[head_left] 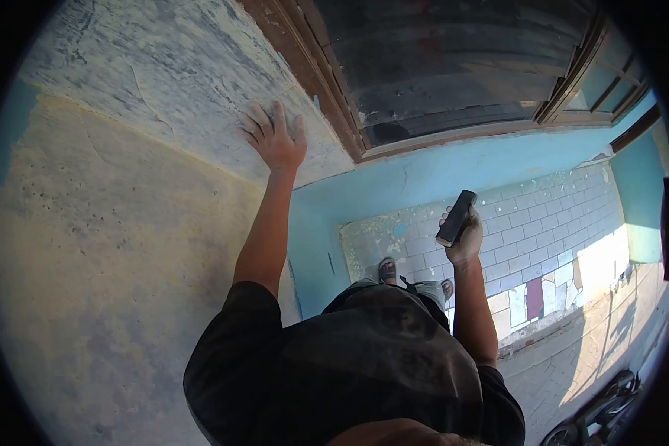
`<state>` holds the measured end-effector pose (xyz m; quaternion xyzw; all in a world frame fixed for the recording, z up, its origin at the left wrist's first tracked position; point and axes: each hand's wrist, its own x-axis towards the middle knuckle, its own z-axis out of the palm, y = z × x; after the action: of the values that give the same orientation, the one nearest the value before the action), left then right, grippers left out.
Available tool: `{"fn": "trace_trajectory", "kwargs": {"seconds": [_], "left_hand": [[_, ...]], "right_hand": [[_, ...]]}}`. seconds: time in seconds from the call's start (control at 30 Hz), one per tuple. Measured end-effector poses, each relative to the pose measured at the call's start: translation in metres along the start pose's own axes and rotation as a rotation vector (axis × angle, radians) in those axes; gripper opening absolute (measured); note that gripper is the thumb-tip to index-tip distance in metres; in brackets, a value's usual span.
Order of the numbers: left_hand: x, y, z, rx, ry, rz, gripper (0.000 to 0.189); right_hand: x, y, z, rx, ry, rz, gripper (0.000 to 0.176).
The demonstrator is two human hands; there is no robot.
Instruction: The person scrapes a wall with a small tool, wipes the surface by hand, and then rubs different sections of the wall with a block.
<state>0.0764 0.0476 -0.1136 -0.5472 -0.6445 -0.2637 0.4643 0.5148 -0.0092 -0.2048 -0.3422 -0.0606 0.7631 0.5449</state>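
My left hand [279, 145] lies with fingers spread against the upper wall panel [163, 82], which is pale with grey-blue streaks. It holds nothing. In my right hand [466, 241], lower and away from the wall, is a dark rectangular sanding block [456, 217] with a lighter end. The fingers wrap round its far side and are partly hidden. A brown window frame [327, 89] runs just right of my left hand.
Dark window glass [446, 67] is above right, over a light blue wall strip [424, 162]. Patchy beige wall [119, 238] fills the left. My sandalled feet stand on grey floor tiles [509, 241]. A motorcycle [602, 412] is at lower right, beyond the tiled floor's edge.
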Motion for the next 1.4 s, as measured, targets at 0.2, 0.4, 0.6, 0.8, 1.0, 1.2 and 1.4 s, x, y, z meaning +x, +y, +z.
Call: {"fn": "trace_trajectory", "kwargs": {"seconds": [0.2, 0.4, 0.6, 0.8, 1.0, 1.2, 1.4], "left_hand": [[0.111, -0.001, -0.028, -0.119, 0.266, -0.192, 0.07], [0.08, 0.0, -0.004, 0.0, 0.299, 0.004, 0.063], [-0.034, 0.012, 0.005, 0.09, -0.019, 0.111, 0.056], [-0.06, 0.016, -0.028, 0.003, -0.43, 0.232, 0.058], [0.081, -0.04, -0.06, 0.041, -0.032, 0.381, 0.066], [0.188, -0.06, -0.074, 0.074, 0.134, 0.541, 0.068], [0.184, -0.065, -0.061, 0.106, 0.235, 0.529, 0.063]], "right_hand": [[0.005, -0.003, -0.032, -0.082, 0.07, 0.051, 0.039], [0.027, -0.006, -0.082, -0.17, 0.08, 0.176, 0.039], [0.051, -0.016, -0.071, -0.226, 0.13, 0.226, 0.036], [0.071, -0.014, -0.053, -0.309, -0.003, 0.188, 0.033], [0.065, 0.049, 0.012, -0.405, -0.069, 0.249, 0.028], [0.069, 0.168, 0.141, 0.081, 0.063, 0.492, 0.022], [0.143, 0.244, 0.248, 0.363, 0.459, 0.523, 0.039]]}}
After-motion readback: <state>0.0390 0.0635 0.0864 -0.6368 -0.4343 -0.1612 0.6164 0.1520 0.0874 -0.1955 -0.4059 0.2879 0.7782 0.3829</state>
